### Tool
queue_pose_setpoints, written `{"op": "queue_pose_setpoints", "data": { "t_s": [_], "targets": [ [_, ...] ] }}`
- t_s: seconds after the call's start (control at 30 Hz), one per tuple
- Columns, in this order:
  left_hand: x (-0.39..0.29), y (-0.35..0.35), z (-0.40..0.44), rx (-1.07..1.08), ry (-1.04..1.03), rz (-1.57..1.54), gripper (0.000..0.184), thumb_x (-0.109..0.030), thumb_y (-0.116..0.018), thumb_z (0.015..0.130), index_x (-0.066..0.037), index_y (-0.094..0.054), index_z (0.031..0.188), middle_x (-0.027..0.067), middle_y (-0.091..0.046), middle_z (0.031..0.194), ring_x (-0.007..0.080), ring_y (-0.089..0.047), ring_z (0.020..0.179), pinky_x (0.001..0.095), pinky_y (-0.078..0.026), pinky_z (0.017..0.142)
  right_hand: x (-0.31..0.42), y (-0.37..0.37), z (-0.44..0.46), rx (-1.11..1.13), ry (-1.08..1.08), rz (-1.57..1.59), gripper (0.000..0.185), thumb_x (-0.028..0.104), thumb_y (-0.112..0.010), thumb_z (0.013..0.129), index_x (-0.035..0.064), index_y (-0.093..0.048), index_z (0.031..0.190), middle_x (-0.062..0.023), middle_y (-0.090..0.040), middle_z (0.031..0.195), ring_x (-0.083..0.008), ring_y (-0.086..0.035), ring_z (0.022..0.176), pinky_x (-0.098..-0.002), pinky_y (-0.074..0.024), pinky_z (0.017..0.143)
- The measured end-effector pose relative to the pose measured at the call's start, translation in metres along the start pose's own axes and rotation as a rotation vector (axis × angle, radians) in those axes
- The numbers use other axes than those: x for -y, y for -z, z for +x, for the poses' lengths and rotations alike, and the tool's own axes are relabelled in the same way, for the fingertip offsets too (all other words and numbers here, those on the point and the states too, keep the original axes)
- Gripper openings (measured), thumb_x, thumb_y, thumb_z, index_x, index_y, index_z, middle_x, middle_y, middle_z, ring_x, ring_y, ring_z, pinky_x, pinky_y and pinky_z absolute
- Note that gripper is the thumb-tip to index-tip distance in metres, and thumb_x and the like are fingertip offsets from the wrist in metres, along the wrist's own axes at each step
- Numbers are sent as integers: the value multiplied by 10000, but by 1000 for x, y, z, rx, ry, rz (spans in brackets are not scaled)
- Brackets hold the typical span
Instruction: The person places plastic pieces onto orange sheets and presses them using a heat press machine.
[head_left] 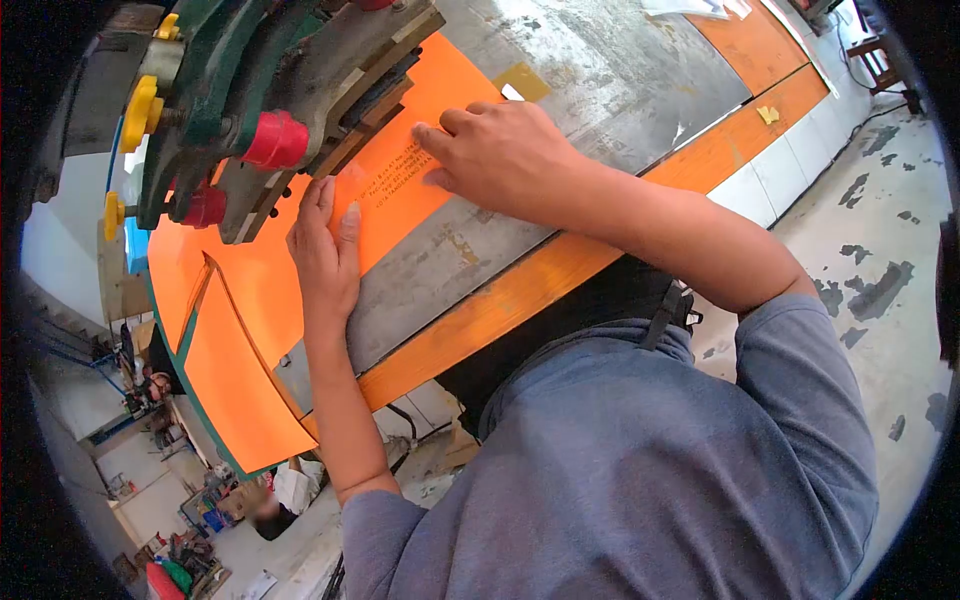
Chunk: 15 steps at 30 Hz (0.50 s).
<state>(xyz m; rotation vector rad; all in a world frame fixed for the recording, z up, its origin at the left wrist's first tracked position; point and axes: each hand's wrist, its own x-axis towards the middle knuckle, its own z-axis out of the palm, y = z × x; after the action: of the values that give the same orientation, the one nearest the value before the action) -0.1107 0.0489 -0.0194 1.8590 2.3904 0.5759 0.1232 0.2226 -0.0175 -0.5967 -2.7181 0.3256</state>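
A large orange sheet (432,212) with several lines of dark printed text lies on the grey metal tabletop, partly under the head of a green machine (330,95). My left hand (328,245) rests on the sheet close to the machine's lower edge, fingers stretched out and thumb apart. On the printed part, my right hand (490,150) touches the sheet with bent, spread fingertips, and nothing shows in its grasp. Another orange piece (235,375) with a folded or cut edge lies at the left. The sheet's far part is hidden by the machine.
Yellow wing knobs (140,113) and red knobs (275,140) stick out from the machine. An orange wooden strip (500,310) edges the metal tabletop (640,75). A small yellowish card (525,82) lies beyond my right hand. Another person (290,490) is at lower left.
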Motion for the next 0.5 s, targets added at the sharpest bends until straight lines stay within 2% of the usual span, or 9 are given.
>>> {"op": "queue_pose_setpoints", "data": {
  "t_s": [0.3,0.43,0.5],
  "targets": [
    [-3,1,-1,-28,-11,-13,603,-413,-499,1127,11,-455,1554,192,-557,1568,332,-511,1434,486,-284,1210,1,4,0,19,6,-18,427,402,-686,990,116,-641,1304,-86,-718,1011,-299,-746,968,-439,-598,722],
    [-4,0,-2,-47,-27,-30,612,-427,-496,1126,11,-472,1553,195,-541,1576,332,-501,1445,482,-280,1215,-1,1,-1,-3,12,2,431,399,-687,990,115,-638,1311,-88,-719,1006,-302,-744,960,-438,-596,718],
    [-7,2,-3,-18,31,11,625,-447,-489,1126,10,-491,1553,199,-520,1587,335,-487,1459,481,-274,1223,-1,2,-1,-10,23,5,428,393,-688,989,111,-641,1308,-88,-720,1005,-300,-744,954,-439,-596,716]
  ]
}}
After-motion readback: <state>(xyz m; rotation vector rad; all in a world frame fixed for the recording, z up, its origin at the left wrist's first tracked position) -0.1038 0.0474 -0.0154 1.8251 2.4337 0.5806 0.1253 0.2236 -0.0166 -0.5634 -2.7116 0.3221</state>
